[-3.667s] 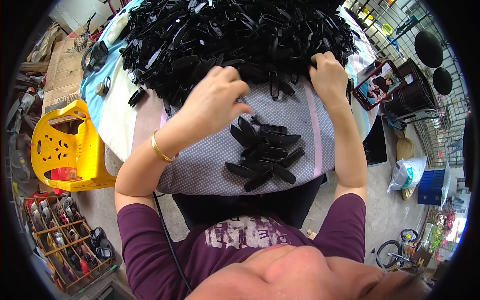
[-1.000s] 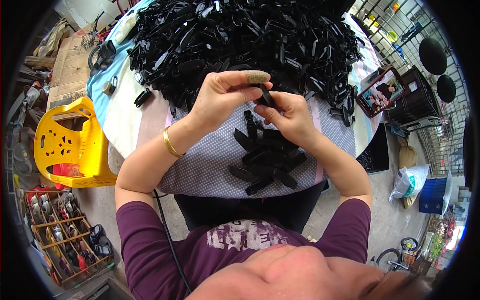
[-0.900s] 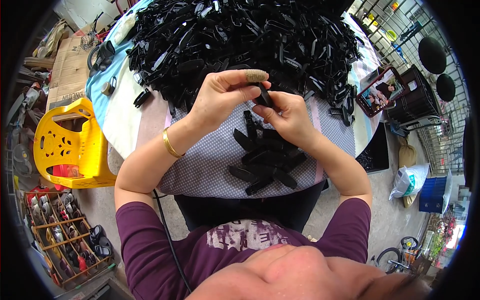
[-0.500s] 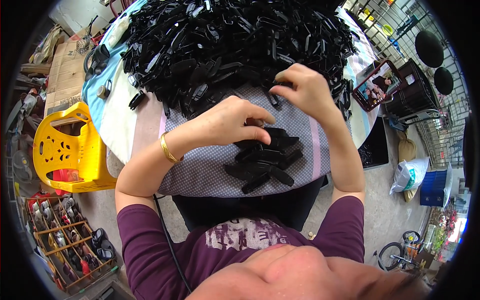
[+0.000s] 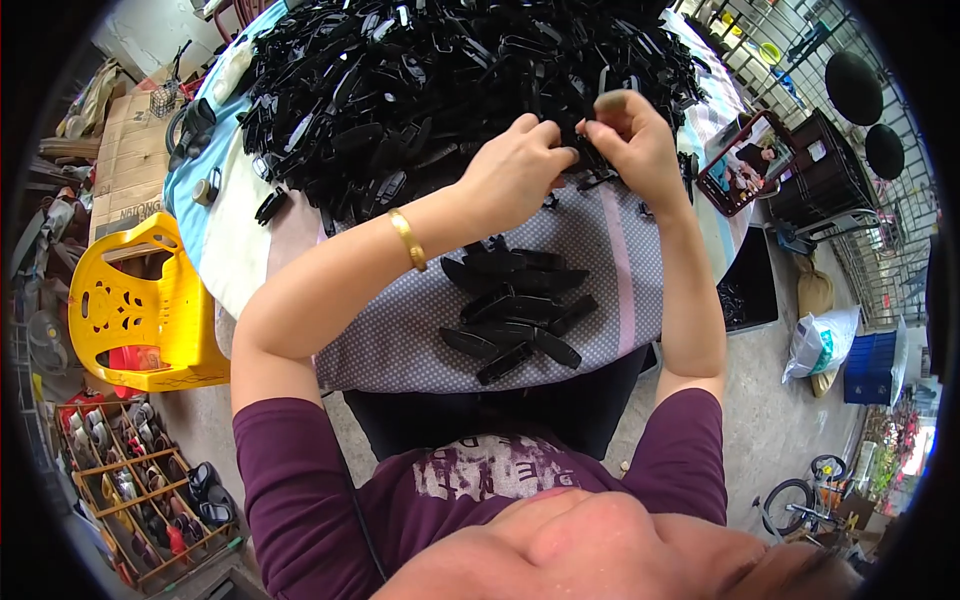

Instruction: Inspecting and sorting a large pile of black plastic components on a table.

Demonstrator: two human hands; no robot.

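Both hands on one black plastic clip

Left hand (image 5: 515, 170) and right hand (image 5: 632, 140) fingers pinch a clip (image 5: 585, 155) at the big far pile (image 5: 440, 80); finished ones (image 5: 515, 315) lie nearer.

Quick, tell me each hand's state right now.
Left hand: fingers pinched on a small black plastic part.
Right hand: pinching the same part.

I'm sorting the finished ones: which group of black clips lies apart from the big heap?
The small pile of black clips on the dotted cloth, nearer the body than both hands.
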